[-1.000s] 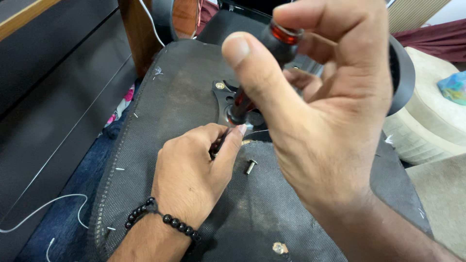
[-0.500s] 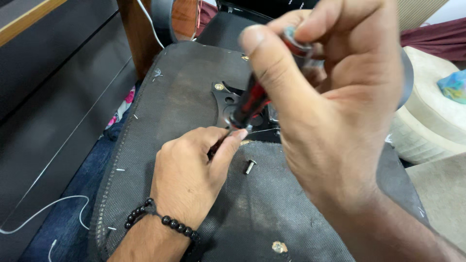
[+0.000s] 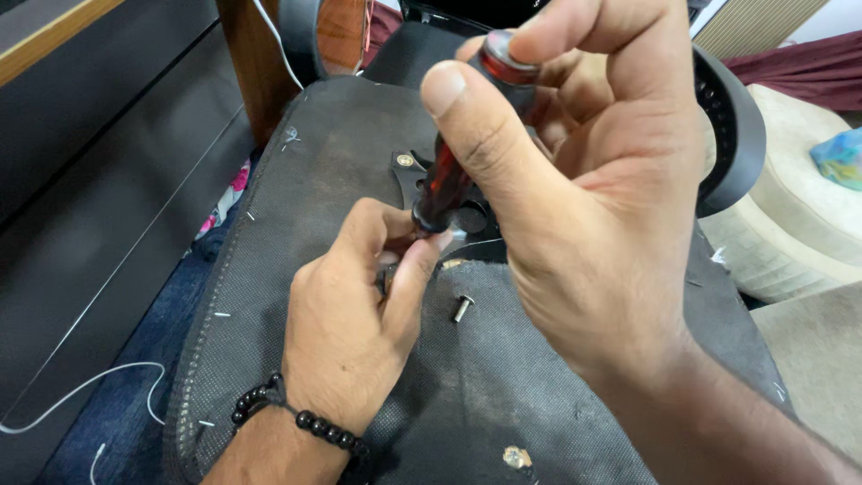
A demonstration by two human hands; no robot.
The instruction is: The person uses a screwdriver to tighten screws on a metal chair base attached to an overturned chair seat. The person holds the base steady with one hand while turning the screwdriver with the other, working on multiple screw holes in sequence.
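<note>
We see the right hand (image 3: pixel 593 224) raised close to the camera, its thumb and fingers wrapped around the translucent dark red plastic handle of a screwdriver (image 3: pixel 449 180). The thumb lies along the near side of the handle, the index finger curls over its rounded grey-capped top at 12 o'clock, and the other fingers close behind it. The handle slants down toward 7 o'clock, its black collar ending just above the left hand's fingertips.

The left hand (image 3: pixel 350 323) rests on the dark grey fabric underside of a seat (image 3: pixel 503 404), wearing a black beaded bracelet (image 3: pixel 301 418) at the wrist. Its thumb and index finger pinch together at the foot of the screwdriver, where a thin metal shaft shows; we cannot tell exactly what small piece they grip.

A black metal bracket (image 3: pixel 409 175) lies on the fabric at 11 o'clock from the left fingertips, partly hidden by the handle. A small silver bolt (image 3: pixel 461 308) lies loose just beside the left thumb at 4 o'clock. A brass-coloured fastener (image 3: pixel 515 458) sits well apart at 6 o'clock. A white cord (image 3: pixel 81 395) trails at 8 o'clock.
</note>
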